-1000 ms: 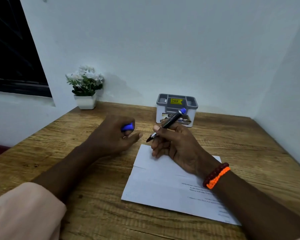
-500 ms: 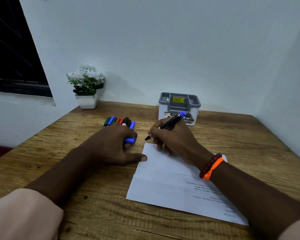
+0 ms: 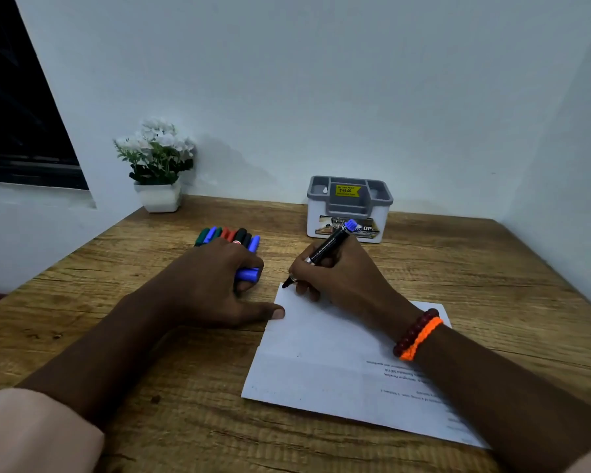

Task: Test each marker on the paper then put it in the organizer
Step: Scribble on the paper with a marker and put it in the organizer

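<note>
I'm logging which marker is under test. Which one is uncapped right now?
The black-bodied marker with the blue end, gripped in the right hand, tip at the paper's corner. The other markers lie bunched beyond the left hand.

The scene was dimly and evenly lit, with a cool bluish cast laid over the white wall (image 3: 321, 80). No direct source of light was seen; the window (image 3: 14, 114) at the left was dark. A soft, faint shadow was cast on the wall to the right of the potted plant (image 3: 156, 165). No glare was noted on the tabletop (image 3: 475, 268). Straight edges were bent by wide-angle distortion toward the frame borders. Fine detail was softened, and the printed text on the paper (image 3: 321, 353) was left illegible.
</note>
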